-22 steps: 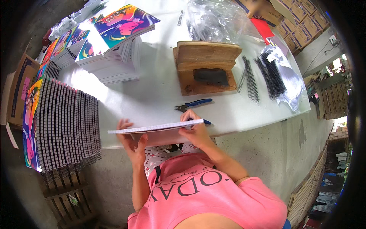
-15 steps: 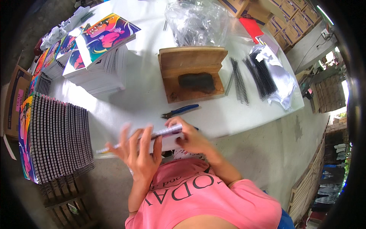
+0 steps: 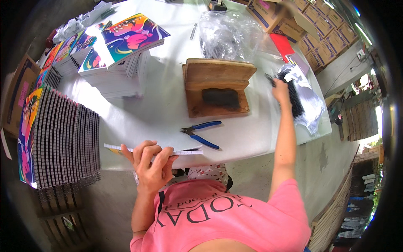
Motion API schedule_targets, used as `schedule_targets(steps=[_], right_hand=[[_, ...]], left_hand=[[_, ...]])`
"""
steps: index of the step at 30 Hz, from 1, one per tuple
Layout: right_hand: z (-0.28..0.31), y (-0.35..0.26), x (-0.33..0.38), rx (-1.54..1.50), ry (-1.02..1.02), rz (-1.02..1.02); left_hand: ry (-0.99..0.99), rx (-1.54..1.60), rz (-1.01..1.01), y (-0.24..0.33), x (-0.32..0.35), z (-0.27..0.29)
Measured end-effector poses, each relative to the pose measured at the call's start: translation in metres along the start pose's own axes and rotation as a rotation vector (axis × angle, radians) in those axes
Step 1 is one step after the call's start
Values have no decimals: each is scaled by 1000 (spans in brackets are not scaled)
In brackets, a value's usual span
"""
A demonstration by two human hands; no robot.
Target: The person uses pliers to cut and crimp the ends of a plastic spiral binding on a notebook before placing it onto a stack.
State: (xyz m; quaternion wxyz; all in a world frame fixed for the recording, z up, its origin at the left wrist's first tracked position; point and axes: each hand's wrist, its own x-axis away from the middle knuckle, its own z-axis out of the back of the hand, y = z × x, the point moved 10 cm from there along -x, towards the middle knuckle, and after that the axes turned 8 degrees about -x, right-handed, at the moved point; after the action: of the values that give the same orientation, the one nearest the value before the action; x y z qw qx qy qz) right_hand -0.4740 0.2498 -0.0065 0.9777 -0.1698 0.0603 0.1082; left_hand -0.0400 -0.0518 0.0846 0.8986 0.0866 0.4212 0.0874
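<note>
Near the table's front edge, my left hand (image 3: 150, 163) holds an unbound notebook (image 3: 189, 152) edge-on, fingers bent around its pages. My right arm stretches out to the far right, where my right hand (image 3: 281, 91) closes on a black wire binding coil (image 3: 269, 78); the fingertips are partly hidden. Right beside it lies a bundle of black coils (image 3: 297, 103) on crumpled white wrapping (image 3: 312, 107). Blue-handled wire cutters (image 3: 206, 124) rest with their handles spread, just beyond the notebook. Behind them stands a wooden jig (image 3: 218, 74) with a dark block (image 3: 221, 98) on its base.
At the left, wire-bound notebooks (image 3: 67, 138) form a long row along the table edge. A stack of notebooks with colourful covers (image 3: 136, 38) stands behind. Clear plastic wrapping (image 3: 228, 35) lies at the back, and cardboard boxes (image 3: 277, 21) are at the far right.
My right hand has let go of the notebook and moved far right to the coils. My left hand keeps the notebook. The view has shifted slightly, and both cutter handles now show.
</note>
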Motion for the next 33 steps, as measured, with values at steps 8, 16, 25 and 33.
schedule_targets(steps=[8, 16, 25, 33], right_hand=[[49, 0, -25, -39, 28, 141], [73, -36, -4, 93, 271, 397], [88, -191, 163, -1046, -287, 539], [45, -266, 232, -948, -368, 673]], left_hand=[[3, -29, -24, -11, -1, 0], [41, -122, -58, -8, 4, -3], [127, -129, 71, -9, 12, -8], [111, -74, 77, -6, 7, -8]])
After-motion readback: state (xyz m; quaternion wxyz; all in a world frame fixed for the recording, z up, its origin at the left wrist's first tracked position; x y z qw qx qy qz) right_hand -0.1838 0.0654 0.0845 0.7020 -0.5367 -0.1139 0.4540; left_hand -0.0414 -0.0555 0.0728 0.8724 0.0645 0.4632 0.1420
